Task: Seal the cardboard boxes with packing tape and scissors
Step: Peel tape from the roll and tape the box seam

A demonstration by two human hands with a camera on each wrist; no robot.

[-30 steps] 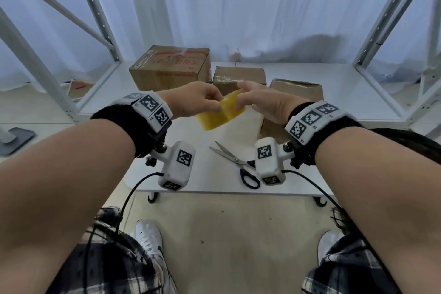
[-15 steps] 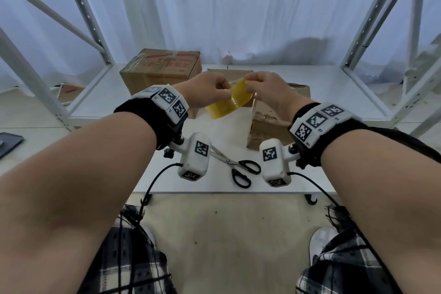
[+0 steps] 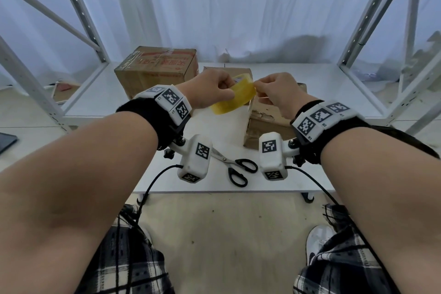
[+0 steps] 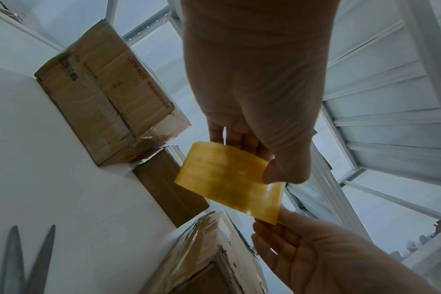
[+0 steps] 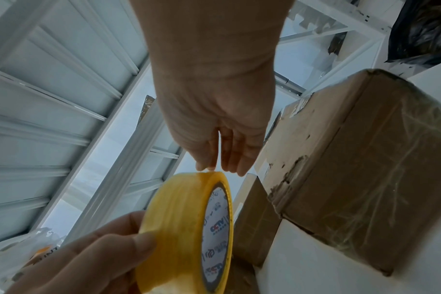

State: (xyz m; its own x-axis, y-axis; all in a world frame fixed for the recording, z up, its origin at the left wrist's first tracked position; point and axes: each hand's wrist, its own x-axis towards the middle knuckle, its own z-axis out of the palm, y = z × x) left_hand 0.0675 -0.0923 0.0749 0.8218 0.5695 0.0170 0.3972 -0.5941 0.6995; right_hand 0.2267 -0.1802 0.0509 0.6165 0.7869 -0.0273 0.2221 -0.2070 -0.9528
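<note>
Gripping the roll of yellow packing tape up in the air between both hands, the left hand has its fingers curled round the roll's outer band, thumb pressed on the near face as the left wrist view shows. Across from it, the right hand pinches at the roll's top edge with thumb and forefinger, the other fingers hanging loosely curled; whether a loose tape end is actually caught there cannot be told. From the right wrist view the printed white core faces the camera. Directly below the hands, on the white table, lie the black-handled scissors, blades spread, handles pointing toward the person. Just under and beyond the right hand sits a worn cardboard box with old tape on it. Behind the roll, between the two hands, a smaller box peeks out, and beyond the left hand stands the largest box with red printing on top. Around it all rises a white metal shelf frame, with a pale curtain behind.
</note>
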